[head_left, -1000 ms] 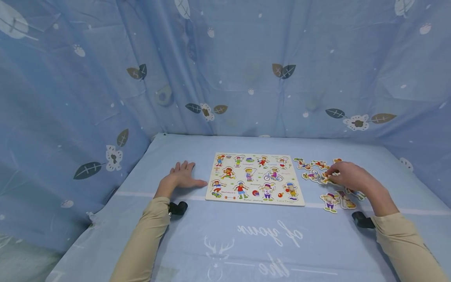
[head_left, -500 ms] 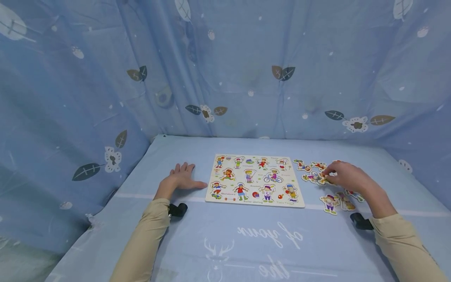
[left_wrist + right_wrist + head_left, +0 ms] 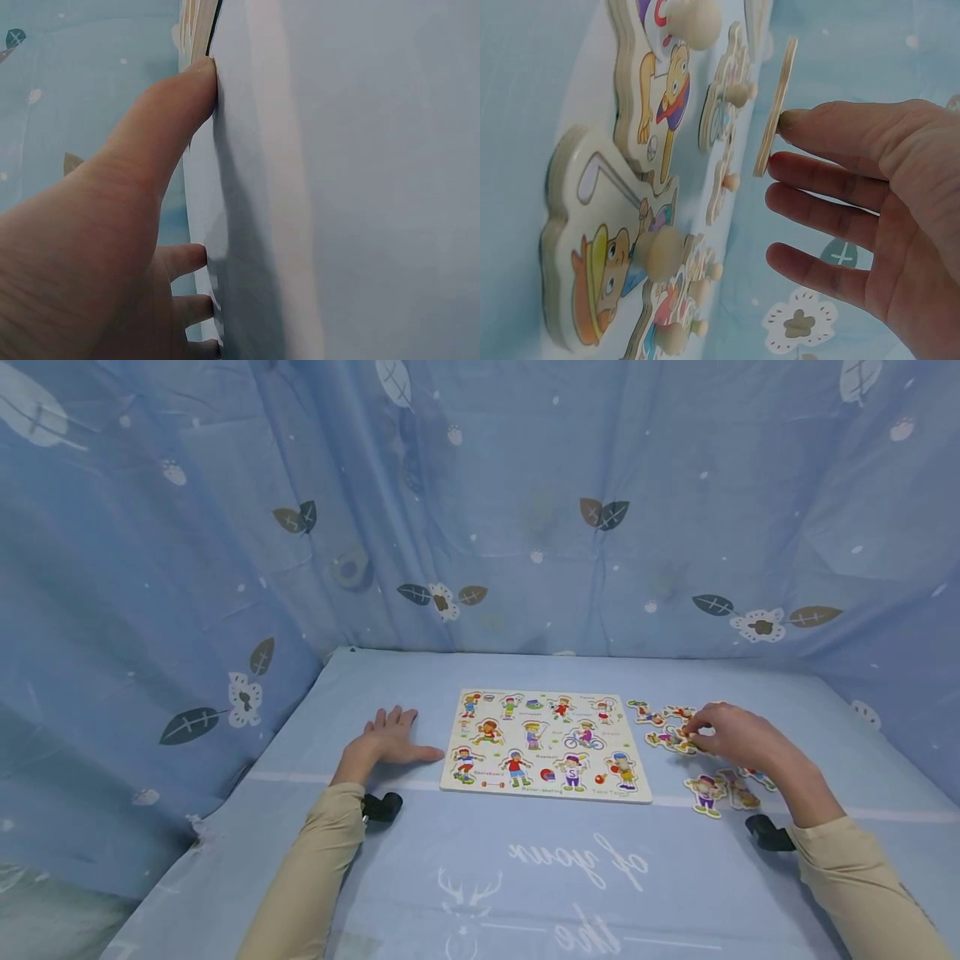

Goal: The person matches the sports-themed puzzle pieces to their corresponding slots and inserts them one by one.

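My left hand (image 3: pixel 386 742) lies with spread fingers on the cloth, its thumb touching the left edge of a wooden puzzle board (image 3: pixel 525 790). In the left wrist view the thumb (image 3: pixel 161 120) meets the board's pale edge (image 3: pixel 199 30). Over the loose pieces at the right, my right hand (image 3: pixel 738 739) pinches a thin puzzle piece (image 3: pixel 779 105), seen edge-on in the right wrist view, so its picture is hidden. Below it lie knobbed pieces, among them a golfer piece (image 3: pixel 592 292) and a baseball piece (image 3: pixel 649 97).
Several loose pieces lie right of the board, including a purple-capped player piece (image 3: pixel 707 795) nearer me and a piece (image 3: pixel 647 713) at the back. Blue patterned cloth covers the table (image 3: pixel 570 877), and a blue curtain (image 3: pixel 525 510) hangs behind.
My right hand has shifted slightly left over the loose pieces. The left hand and the board stay in place, apart from a slight shift of the head view.
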Demonstrator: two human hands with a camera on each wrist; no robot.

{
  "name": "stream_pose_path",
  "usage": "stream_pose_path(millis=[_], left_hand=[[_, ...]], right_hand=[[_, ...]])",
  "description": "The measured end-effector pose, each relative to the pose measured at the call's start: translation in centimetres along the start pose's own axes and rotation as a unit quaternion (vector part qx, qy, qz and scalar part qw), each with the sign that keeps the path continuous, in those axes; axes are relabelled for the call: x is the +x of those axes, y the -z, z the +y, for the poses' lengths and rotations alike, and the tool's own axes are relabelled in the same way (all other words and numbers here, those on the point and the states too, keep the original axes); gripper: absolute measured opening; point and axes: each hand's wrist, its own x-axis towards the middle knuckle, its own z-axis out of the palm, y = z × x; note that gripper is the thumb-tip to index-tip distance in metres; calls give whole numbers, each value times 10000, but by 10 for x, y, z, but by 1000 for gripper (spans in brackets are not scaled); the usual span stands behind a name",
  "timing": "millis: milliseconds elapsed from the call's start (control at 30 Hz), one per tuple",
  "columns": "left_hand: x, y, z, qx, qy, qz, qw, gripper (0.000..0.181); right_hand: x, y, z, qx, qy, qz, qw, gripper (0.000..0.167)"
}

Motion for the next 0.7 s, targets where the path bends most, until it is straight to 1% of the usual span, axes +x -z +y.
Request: stream_pose_path(millis=[200, 333, 567, 700], left_hand=[[1, -1, 1, -5, 8, 17, 10000, 110], [1, 0, 0, -29, -16, 45, 10000, 110], [2, -1, 0, -4, -79, 29, 10000, 110], [3, -2, -1, 106, -76, 35, 9999, 110]], right_hand=[[1, 1, -6, -22, 155, 9, 9999, 19], [4, 0, -12, -30, 145, -45, 9999, 19], [6, 0, -26, -319, 210, 9, 9993, 16], [7, -1, -33, -257, 186, 32, 9995, 16]])
